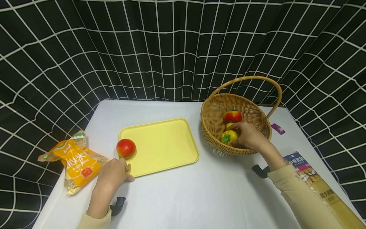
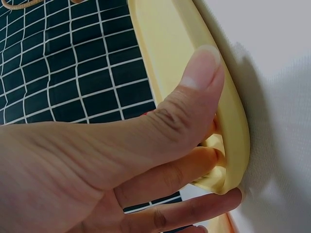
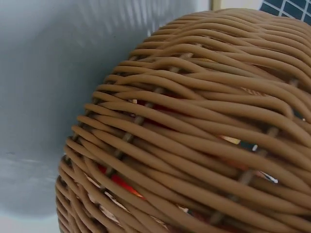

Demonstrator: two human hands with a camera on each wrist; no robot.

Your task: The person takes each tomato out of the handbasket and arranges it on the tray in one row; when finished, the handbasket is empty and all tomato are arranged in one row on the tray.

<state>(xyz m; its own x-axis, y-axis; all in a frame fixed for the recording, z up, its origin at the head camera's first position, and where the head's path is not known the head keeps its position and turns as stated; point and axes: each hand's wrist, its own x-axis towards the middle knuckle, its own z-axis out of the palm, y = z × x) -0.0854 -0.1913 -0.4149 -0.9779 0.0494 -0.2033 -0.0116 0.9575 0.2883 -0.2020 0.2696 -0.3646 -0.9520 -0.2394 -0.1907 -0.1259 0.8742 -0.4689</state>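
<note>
Yellow fruit (image 1: 228, 137), likely light and slick, is wanting a side grip; right hand (image 1: 250, 136) is gripping it, fingers curled; left hand (image 1: 112, 175) is pinching the tray's (image 1: 164, 143) near-left corner.

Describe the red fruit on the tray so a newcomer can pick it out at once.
On the white table, find the yellow tray, left of the wicker basket. The red fruit sits at the tray's left end, just beyond the person's left hand. It is the only fruit outside the basket, and shows no green stem.
</note>
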